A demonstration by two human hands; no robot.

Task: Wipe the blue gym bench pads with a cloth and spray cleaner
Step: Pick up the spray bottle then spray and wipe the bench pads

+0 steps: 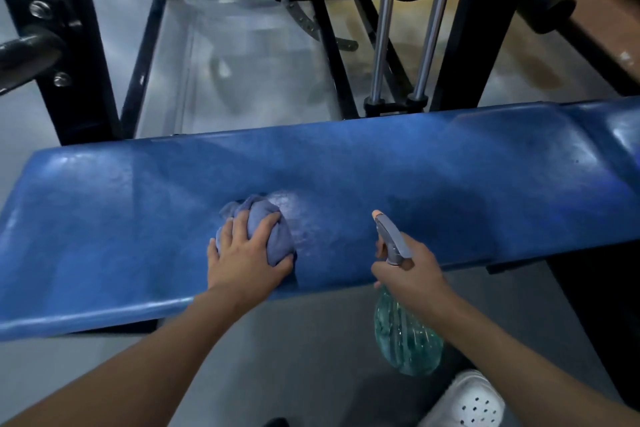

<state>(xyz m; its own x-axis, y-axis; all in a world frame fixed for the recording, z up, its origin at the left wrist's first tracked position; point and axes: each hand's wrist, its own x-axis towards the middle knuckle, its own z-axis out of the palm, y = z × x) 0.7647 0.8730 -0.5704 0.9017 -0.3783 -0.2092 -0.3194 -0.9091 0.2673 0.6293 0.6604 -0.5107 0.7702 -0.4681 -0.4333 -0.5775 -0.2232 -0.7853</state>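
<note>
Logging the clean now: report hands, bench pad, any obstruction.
Left hand pressing cloth on blue pad. Right hand gripping spray bottle at near edge. Pad otherwise unobstructed.

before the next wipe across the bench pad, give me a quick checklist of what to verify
1. Cloth under control: ok. The left hand presses the bunched cloth flat on the blue bench pad.
2. Cleaner on the pad: ok. A pale wet patch lies just right of the cloth.
3. Spray bottle secure: ok. The right hand grips the spray bottle by its neck, off the pad's near edge.
4. Nozzle aim: ok. The nozzle points over the pad, not at the person.
5. Wiping path clear: ok. Nothing else lies on the pad.
6. Far right end cleaned: cannot tell.
</note>
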